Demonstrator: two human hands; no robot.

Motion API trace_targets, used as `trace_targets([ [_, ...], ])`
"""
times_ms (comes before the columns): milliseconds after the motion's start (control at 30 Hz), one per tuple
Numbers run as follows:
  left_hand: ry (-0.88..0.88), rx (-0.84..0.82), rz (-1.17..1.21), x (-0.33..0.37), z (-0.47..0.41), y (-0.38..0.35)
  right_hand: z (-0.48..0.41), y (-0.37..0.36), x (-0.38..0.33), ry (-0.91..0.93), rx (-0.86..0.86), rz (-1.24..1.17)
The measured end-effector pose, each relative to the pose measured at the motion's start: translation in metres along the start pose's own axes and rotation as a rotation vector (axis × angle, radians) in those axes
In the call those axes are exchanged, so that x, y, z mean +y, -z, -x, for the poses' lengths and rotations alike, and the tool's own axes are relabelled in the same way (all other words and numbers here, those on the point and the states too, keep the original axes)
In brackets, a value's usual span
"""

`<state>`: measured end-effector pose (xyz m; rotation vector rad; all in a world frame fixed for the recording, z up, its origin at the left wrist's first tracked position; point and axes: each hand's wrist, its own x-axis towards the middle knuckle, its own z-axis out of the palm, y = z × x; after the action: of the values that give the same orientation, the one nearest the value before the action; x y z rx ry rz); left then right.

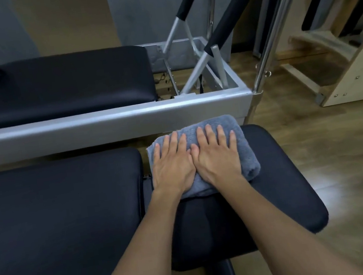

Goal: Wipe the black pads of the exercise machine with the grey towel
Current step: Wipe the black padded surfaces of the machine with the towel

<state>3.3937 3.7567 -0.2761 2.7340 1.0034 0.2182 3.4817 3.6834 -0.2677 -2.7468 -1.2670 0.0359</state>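
At the centre of the frame, both hands lie flat, palms down, side by side on the grey towel (245, 144). The left hand (171, 164) and right hand (217, 155) touch at the thumbs, fingers straight and slightly spread, pressing rather than gripping. Both forearms reach up from the bottom edge. The folded towel sits on the far end of the small black pad (280, 184), its long axis running left to right, tilted a little down to the right. The hands hide its middle and the wrists its near edge. Lower left, the large black pad (59, 224) is cut off by the frame.
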Motion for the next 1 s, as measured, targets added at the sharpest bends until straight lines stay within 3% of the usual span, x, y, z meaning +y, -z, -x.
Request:
trace_targets([
  [200, 0.113, 0.044, -0.025, -0.010, 0.062, 0.002, 0.049, -0.005, -0.020, 0.099, 0.012, -0.061],
  [467, 0.071, 0.048, -0.025, 0.053, 0.111, -0.002, 0.107, 0.002, 0.036, 0.054, 0.116, -0.041],
  [700, 0.026, -0.008, 0.048, 0.074, 0.113, 0.012, 0.116, 0.029, 0.063, -0.010, 0.033, -0.155],
  [833, 0.333, 0.140, 0.228, 0.060, 0.121, 0.038, 0.113, 0.054, 0.079, -0.283, 0.198, -0.212],
  [1000, 0.508, -0.066, 0.236, 0.057, 0.115, 0.052, 0.104, 0.061, 0.094, -0.449, 0.036, -0.230],
])
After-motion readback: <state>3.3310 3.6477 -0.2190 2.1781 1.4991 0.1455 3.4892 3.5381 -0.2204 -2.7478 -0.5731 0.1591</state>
